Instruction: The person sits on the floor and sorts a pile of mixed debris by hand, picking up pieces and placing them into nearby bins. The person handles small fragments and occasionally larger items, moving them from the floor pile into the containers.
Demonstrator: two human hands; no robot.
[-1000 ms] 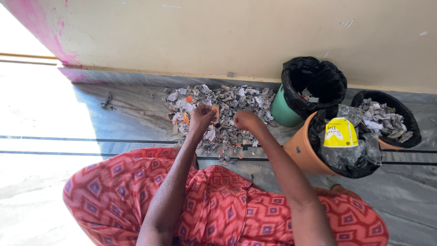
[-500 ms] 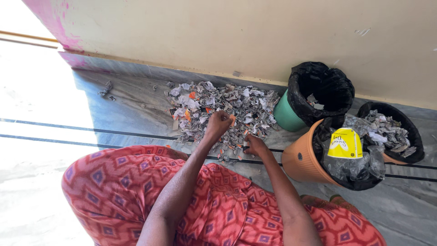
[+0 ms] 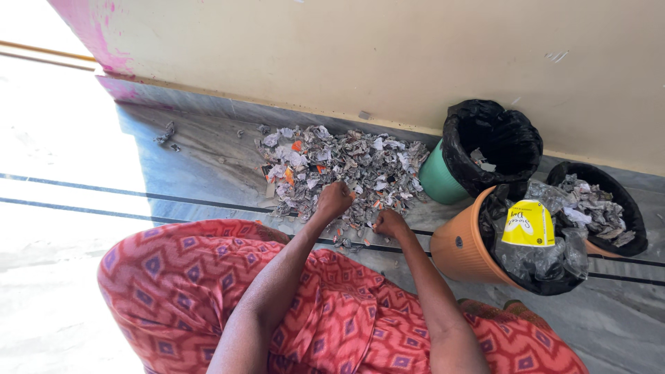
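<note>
A heap of crumpled grey, white and orange paper scraps lies on the stone floor by the wall. My left hand rests on the heap's near side, its fingers curled shut around a small scrap. To its right, my right hand is closed in a fist over scraps at the heap's front edge. Both forearms reach out over my red patterned clothing.
Right of the heap stand three bins with black liners: a green bin, an orange bin holding clear plastic and a yellow packet, and a far bin with crumpled paper. A few stray scraps lie to the left. The cream wall runs behind.
Both hands came down and towards me, from over the middle of the heap to its near edge. The right hand dropped onto the scraps and closed. The view shifted slightly.
</note>
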